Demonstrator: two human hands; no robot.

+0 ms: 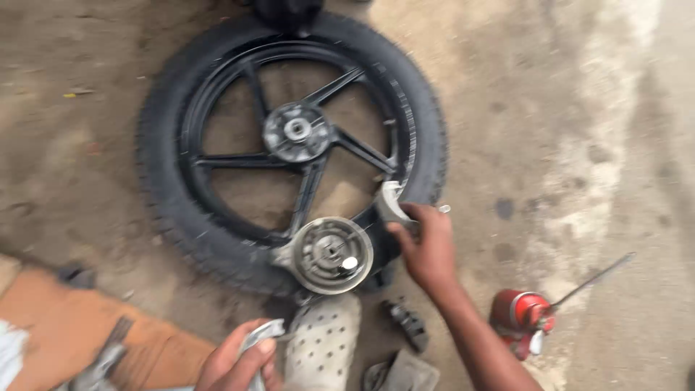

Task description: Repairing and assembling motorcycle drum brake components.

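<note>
Head view looks down on a dusty concrete floor (550, 108), the picture a little blurred. Lying flat on it is a black motorcycle wheel (289, 148), tyre on, with dark spokes and a grey hub in the middle. On the near edge of the tyre rests a round grey metal brake plate (329, 255).

Right hand (428, 250) reaches in from the near right, its fingers closed around a curved grey metal piece (389, 205), held just above the tyre's near right edge and right of the brake plate. Left hand (235, 358) sits at the near edge of the picture, fingers curled around a second curved grey piece (260, 337).

Between the hands, near the plate, lies a pale perforated sandal (326, 340) with a small dark part (407, 324) to its right. Further right stands a red oil can (521, 318) with a long thin spout. An orange cloth (72, 326) covers the near left corner.
</note>
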